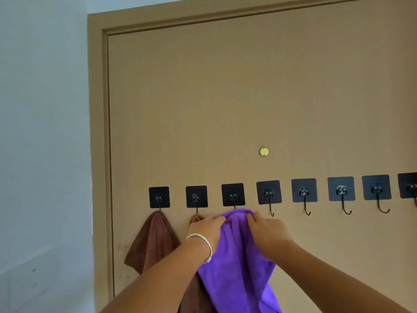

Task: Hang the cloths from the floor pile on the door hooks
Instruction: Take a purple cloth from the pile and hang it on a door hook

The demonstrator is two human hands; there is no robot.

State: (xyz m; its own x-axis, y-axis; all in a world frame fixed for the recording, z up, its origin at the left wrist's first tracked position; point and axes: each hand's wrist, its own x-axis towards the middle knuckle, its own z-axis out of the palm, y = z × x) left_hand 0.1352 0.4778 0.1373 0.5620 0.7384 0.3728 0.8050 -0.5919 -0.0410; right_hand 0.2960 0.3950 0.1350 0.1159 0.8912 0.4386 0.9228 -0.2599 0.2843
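On the tan wooden door [248, 98], a row of square black adhesive hooks [304, 190] crosses the middle of the frame, and a soft purple microfibre cloth [234, 256] is held at the third hook [233, 194], low centre. Its top edge is pinched by the curled fingers of the left hand [206, 227] and the right hand [267, 231]. The hook tip is hidden by fabric, so it may be missed, and the cloth could slip off once released.

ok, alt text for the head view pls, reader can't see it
Both hands, left hand and right hand, grip a purple cloth at the third hook on a tan door. Brown cloths hang on the two hooks to its left; the hooks to its right are bare.
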